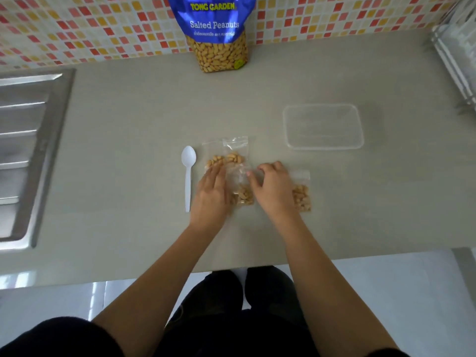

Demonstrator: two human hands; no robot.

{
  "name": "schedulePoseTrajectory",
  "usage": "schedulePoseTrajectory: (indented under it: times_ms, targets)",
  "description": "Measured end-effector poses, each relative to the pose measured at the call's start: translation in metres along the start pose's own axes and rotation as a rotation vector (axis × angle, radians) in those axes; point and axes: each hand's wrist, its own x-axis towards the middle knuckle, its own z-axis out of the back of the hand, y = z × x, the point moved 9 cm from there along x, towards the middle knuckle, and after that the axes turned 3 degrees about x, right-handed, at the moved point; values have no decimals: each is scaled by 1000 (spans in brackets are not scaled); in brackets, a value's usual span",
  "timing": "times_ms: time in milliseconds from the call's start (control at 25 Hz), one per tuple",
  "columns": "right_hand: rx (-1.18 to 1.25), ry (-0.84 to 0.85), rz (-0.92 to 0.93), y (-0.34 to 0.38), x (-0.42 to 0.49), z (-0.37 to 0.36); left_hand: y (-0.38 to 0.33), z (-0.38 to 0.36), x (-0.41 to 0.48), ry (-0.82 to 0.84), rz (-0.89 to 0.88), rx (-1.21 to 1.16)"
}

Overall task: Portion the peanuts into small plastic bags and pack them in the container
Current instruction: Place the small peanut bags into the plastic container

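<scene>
Several small clear bags of peanuts lie on the grey counter. One bag sits between my hands. My right hand pinches its top edge with curled fingers. My left hand lies flat with straight fingers on its left side. Two more filled bags overlap just beyond my left hand, and another bag lies partly under my right wrist. A clear rectangular container stands to the right, farther back, with nothing inside. The blue Salted Peanuts pouch stands against the tiled wall.
A white plastic spoon lies left of my left hand. A steel sink drainboard fills the left side. A wire rack is at the far right. The counter's front edge runs close to my body.
</scene>
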Motion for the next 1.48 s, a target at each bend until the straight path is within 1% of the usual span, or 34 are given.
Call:
schedulePoseTrajectory:
  times_ms: [40,120,200,240,280,400,440,480,560,640,680,760,800,840,920,1000,1080,1160,1200,1280,1360,1440,1480]
  targets:
    - [-16,29,-26,1,1,-7,2,-6,-8,19,-50,62]
    - [7,32,-70,2,0,-10,5,-19,-18,51,-113,129]
    - [90,-14,-120,0,-3,-7,8,-26,-19,85,-100,105]
    - [182,-40,-149,-1,-6,-5,10,-27,-19,83,-93,89]
    - [328,-54,-168,-2,-9,-4,11,-29,-20,85,-87,83]
    - [922,-96,-158,7,-16,1,14,-36,-22,125,-92,56]
    - [1033,-116,-151,11,-17,4,14,-37,-22,146,-98,32]
    - [1057,-131,-156,13,-17,7,13,-36,-21,146,-96,7]
    - [1023,-122,-168,13,-16,8,10,-20,-19,88,-71,-65]
    - [907,-115,-164,8,-17,5,6,3,-13,2,-10,-245]
    - [787,-156,-137,4,-19,6,3,10,-11,-8,45,-364]
    - [522,-320,-43,-2,-27,12,2,19,-13,-81,167,-533]
    - [439,-407,0,-3,-33,14,2,22,-17,-132,215,-572]
    - [379,-455,45,1,-39,13,3,25,-22,-174,231,-574]
    - [322,-434,131,10,-44,6,6,26,-33,-218,164,-464]
    - [284,-402,201,17,-47,2,21,19,-48,-209,118,-307]
    - [237,-381,218,17,-46,0,34,9,-63,-140,169,-192]
    - [211,-345,210,16,-44,-3,34,0,-75,-66,190,-140]
    - [201,-331,203,15,-43,-4,31,-2,-79,-38,212,-158]
    - [184,-320,182,14,-42,-6,28,-2,-84,13,336,-289]
    - [179,-319,168,15,-41,-7,29,-1,-86,22,441,-400]
    - [195,-318,138,14,-42,-4,22,4,-84,15,422,-484]
    - [251,-275,97,11,-40,-4,16,8,-81,7,389,-536]
